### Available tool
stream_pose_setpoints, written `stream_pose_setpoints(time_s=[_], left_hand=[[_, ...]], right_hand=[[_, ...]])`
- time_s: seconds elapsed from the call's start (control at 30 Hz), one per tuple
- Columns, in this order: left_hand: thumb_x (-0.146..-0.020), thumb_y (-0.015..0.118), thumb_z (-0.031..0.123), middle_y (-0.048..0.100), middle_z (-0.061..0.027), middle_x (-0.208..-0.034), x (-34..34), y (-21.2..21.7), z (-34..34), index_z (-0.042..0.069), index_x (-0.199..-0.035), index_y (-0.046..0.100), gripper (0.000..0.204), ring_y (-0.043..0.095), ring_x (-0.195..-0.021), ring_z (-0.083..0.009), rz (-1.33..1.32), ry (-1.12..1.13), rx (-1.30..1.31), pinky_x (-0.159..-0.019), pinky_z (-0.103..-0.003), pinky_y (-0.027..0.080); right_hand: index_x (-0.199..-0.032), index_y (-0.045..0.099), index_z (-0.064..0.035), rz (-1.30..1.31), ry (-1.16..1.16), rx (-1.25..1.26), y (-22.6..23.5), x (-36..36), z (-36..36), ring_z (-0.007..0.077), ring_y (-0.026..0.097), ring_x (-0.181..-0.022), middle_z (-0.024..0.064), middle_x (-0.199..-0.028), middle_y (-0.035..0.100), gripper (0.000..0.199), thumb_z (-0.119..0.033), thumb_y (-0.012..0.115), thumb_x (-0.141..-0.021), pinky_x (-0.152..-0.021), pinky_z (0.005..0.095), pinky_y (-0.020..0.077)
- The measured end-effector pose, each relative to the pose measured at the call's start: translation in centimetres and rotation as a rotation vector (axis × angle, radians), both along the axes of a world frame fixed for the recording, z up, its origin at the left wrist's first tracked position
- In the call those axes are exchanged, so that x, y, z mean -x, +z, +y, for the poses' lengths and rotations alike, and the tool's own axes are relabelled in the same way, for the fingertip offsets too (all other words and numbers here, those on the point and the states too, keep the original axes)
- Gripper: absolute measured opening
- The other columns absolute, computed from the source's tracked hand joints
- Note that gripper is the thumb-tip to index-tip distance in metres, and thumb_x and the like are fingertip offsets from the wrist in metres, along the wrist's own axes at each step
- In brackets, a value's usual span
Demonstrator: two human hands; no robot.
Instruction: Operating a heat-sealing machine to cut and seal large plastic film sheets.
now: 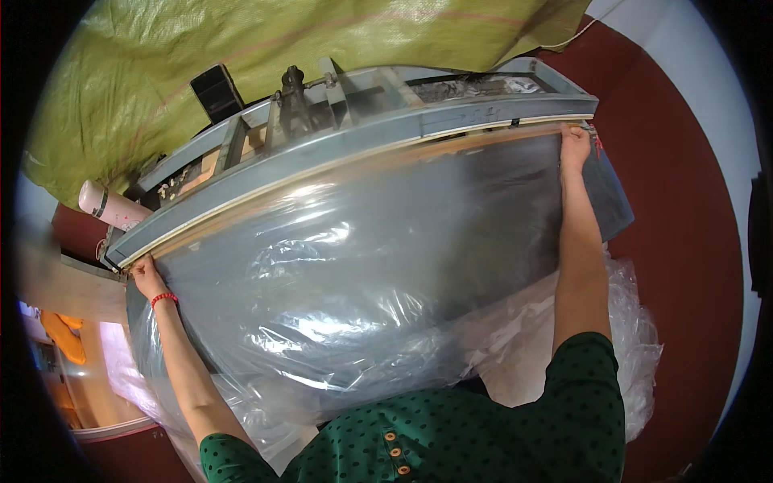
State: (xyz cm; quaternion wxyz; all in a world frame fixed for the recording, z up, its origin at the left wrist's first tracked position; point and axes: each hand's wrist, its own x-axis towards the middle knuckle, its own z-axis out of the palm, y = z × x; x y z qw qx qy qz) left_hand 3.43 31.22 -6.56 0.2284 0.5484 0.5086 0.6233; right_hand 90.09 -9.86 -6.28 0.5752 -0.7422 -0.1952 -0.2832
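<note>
A wide sheet of clear plastic film (322,241) lies over a dark work surface, shiny and wrinkled toward my body. Its far edge runs along a pale strip on a long grey metal frame (338,146). At the left end of that strip, my left hand (147,276) is closed on the corner of the film, a red bead bracelet on its wrist. My right hand (574,147) pinches the film at the right end, close against the frame. My arms are spread wide, and the fingertips are partly hidden.
Behind the frame hangs a yellow-green woven sheet (322,36). A dark phone-like slab (217,94) leans there, and a pink bottle (113,206) stands at the left end. Loose plastic film (636,346) bunches at the right over the red-brown floor (684,266). Orange items (64,336) sit far left.
</note>
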Motion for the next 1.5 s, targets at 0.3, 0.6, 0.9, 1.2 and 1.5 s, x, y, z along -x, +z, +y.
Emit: stream_pose_setpoints(time_s=[0.3,0.6,0.9,1.2,1.5], left_hand=[[-0.081,0.041,0.006,0.048,-0.0015,-0.066,-1.3,3.5,-3.6,0.004,-0.077,0.048,0.008,0.046,-0.054,-0.0128,-0.349,0.025,0.086,-0.056,-0.029,0.049],[-0.083,0.047,0.008,0.045,0.0055,-0.067,0.2,7.5,-7.8,0.008,-0.082,0.049,0.002,0.041,-0.059,-0.0027,0.212,-0.416,0.182,-0.052,-0.016,0.032],[-0.083,0.050,0.007,0.051,0.0038,-0.076,-1.0,13.2,-16.5,0.006,-0.082,0.050,0.001,0.047,-0.070,-0.0039,0.153,-0.607,0.194,-0.061,-0.018,0.038],[-0.080,0.052,0.002,0.053,0.0028,-0.078,-1.0,14.3,-20.4,0.004,-0.081,0.051,0.003,0.049,-0.073,-0.0042,0.132,-0.677,0.220,-0.064,-0.018,0.039],[-0.074,0.061,0.021,0.029,-0.0148,-0.133,-1.9,14.6,-21.3,0.005,-0.129,0.029,0.066,0.025,-0.125,-0.0278,0.792,-0.506,-0.174,-0.099,-0.041,0.023]], right_hand=[[-0.088,0.045,-0.0047,0.385,0.256,-0.152,3.3,3.9,0.3,0.0114,0.050,-0.047,0.0065,-0.061,0.054,0.015,-0.019,0.047,-0.085,-0.041,0.0232,0.0385],[-0.090,0.061,0.0036,0.276,0.383,0.192,6.9,8.1,-2.6,0.0122,0.057,-0.072,0.0058,-0.081,0.060,0.037,-0.032,0.055,-0.082,-0.063,0.0225,0.0433],[-0.096,0.061,0.0000,0.029,-0.164,0.480,9.0,10.8,-15.1,0.0203,0.059,-0.085,0.0119,-0.092,0.063,0.024,-0.017,0.057,-0.079,-0.078,0.0302,0.0440],[-0.107,0.052,-0.0022,-0.396,0.824,0.547,17.7,46.0,7.6,0.0259,0.049,-0.102,0.0133,-0.109,0.052,0.037,-0.010,0.063,-0.072,-0.087,0.0339,0.0391],[-0.075,0.057,-0.0017,0.319,1.630,0.531,10.1,58.4,15.2,0.0160,0.049,-0.061,0.0075,-0.064,0.055,0.025,-0.026,0.059,-0.078,-0.058,0.0303,0.0410]])
